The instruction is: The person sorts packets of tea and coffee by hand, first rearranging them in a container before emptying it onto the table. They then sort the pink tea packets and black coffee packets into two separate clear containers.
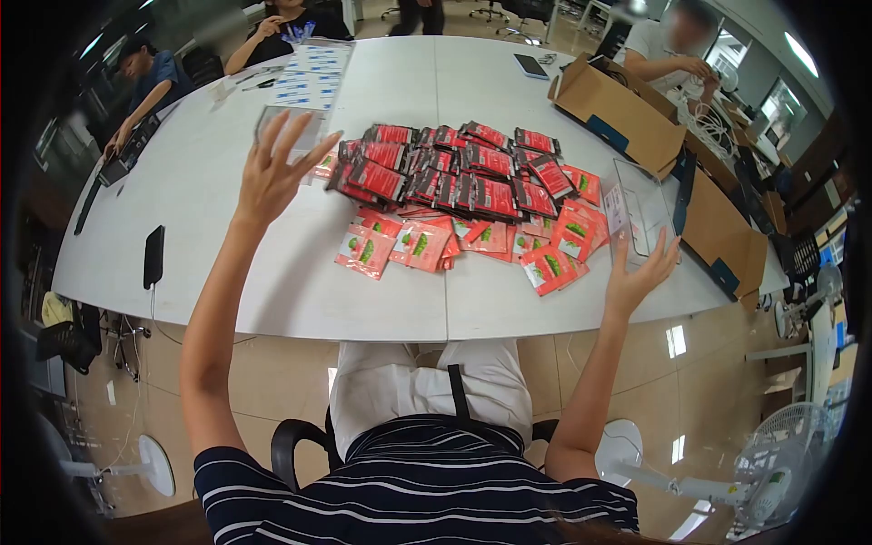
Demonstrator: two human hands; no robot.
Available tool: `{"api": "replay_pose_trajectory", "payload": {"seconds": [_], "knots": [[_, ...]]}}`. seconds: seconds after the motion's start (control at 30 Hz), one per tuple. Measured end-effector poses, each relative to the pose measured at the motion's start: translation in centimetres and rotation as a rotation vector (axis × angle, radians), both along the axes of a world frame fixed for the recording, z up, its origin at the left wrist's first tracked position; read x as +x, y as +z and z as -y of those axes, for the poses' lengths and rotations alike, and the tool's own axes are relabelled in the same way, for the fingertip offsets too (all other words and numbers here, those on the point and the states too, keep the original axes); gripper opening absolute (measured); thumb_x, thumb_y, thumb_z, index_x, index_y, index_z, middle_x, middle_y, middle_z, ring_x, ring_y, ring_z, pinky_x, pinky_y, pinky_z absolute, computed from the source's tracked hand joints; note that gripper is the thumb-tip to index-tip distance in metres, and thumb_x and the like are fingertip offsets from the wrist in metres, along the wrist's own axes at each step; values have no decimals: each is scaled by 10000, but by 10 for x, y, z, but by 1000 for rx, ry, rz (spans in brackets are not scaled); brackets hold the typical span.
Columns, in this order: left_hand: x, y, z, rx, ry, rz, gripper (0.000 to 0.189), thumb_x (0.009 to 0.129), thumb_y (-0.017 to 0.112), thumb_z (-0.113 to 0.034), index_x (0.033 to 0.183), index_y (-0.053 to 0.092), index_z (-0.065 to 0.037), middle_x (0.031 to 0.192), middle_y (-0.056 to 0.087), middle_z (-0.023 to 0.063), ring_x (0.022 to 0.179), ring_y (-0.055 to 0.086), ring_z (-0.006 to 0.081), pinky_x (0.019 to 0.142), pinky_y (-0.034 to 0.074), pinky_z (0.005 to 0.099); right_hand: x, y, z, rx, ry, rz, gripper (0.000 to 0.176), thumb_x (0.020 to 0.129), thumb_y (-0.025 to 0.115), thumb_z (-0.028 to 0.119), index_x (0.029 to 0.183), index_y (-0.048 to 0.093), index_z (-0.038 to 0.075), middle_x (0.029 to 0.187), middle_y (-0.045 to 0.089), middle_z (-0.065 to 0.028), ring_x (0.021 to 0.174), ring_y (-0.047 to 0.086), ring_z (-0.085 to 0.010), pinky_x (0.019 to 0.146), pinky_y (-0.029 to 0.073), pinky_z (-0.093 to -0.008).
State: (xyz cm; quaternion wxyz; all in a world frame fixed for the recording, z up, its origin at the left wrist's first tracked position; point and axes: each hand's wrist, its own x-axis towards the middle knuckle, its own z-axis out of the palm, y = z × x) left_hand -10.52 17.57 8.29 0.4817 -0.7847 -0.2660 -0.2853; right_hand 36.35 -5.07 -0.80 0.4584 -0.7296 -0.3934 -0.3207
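Observation:
A pile of red and black sachets [472, 173] lies in the middle of the white table [300, 300]. Under and in front of it spread several pink packets [422, 243] with green fruit pictures. My left hand [272, 177] is raised left of the pile, fingers spread, holding nothing. Behind its fingers shows a clear plastic tray [271, 116], partly hidden. My right hand [640, 277] is at the right, fingers apart and curved upward, nothing gripped. Its fingertips overlap the near end of a clear plastic box [647, 213] beside the pink packets.
Open cardboard boxes [627, 113] stand along the right side. A black phone [154, 257] with a cable lies at left, another phone [530, 65] at the back. Printed sheets [313, 77] lie at the far left. Other people [668, 59] sit around the table.

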Motion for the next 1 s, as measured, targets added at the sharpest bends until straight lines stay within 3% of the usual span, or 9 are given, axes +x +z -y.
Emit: {"api": "replay_pose_trajectory", "payload": {"seconds": [0.1,0.23,0.27,0.37,0.5,0.57,0.67,0.77,1.0], "knots": [[-28,2,6,20,17,46,751,715,652,22,1312,526,-415,1416,380,-2,1329,342,246,896,492,323,0,-1,0,-14,-6,-16,678,829,718,258,1406,410,80,1513,254,-197,1387,198,-440,1111,185,-561],[-39,10,43,-114,-88,508,947,621,835,-108,1430,344,-108,1421,334,166,1324,325,358,1069,338,448,1,-1,1,-11,-5,15,649,830,718,244,1387,433,73,1487,312,-191,1386,216,-432,1113,185,-558],[-46,4,50,-156,-15,620,1124,580,881,-181,1466,205,-33,1440,285,214,1337,284,375,1107,259,479,2,-1,1,-16,-17,27,630,833,714,244,1377,445,75,1481,327,-188,1385,230,-421,1114,189,-555],[-60,-24,78,-255,-27,1040,1218,593,894,-296,1508,119,-77,1499,220,194,1374,239,366,1118,232,501,3,-2,2,-31,-50,40,646,824,720,212,1381,427,63,1443,374,-185,1370,256,-416,1124,201,-533],[-63,-57,109,-372,-76,1365,1208,613,888,-150,1524,95,-129,1457,253,190,1352,261,333,1107,249,459,0,-1,4,-114,-126,57,512,807,721,180,1260,528,41,1257,509,-154,1305,344,-406,1082,262,-524],[-64,-69,116,-386,-4,1409,1199,618,884,-123,1524,99,-130,1446,263,193,1337,274,327,1104,245,452,-3,0,6,-176,-186,80,371,807,712,155,1132,598,17,1129,565,-139,1253,398,-400,1048,308,-508],[-66,-80,117,-405,48,1456,1175,635,874,-111,1524,107,-134,1441,270,191,1320,289,321,1101,238,454,3,-4,6,-128,-33,93,163,826,688,106,919,601,5,974,571,-110,1142,478,-362,1000,374,-484],[-66,-87,119,-416,92,1476,1136,664,860,-113,1524,119,-139,1440,278,189,1306,301,315,1098,230,460,-3,1,5,-23,-18,66,135,831,673,69,827,566,-14,905,576,-126,1064,501,-362,938,402,-454],[-57,-84,129,-526,208,1505,1171,706,847,-182,1531,16,-172,1443,210,257,1334,267,347,1115,245,492,0,3,24,75,-153,86,125,843,675,81,851,579,2,901,579,-119,1055,506,-348,934,397,-462]]}}
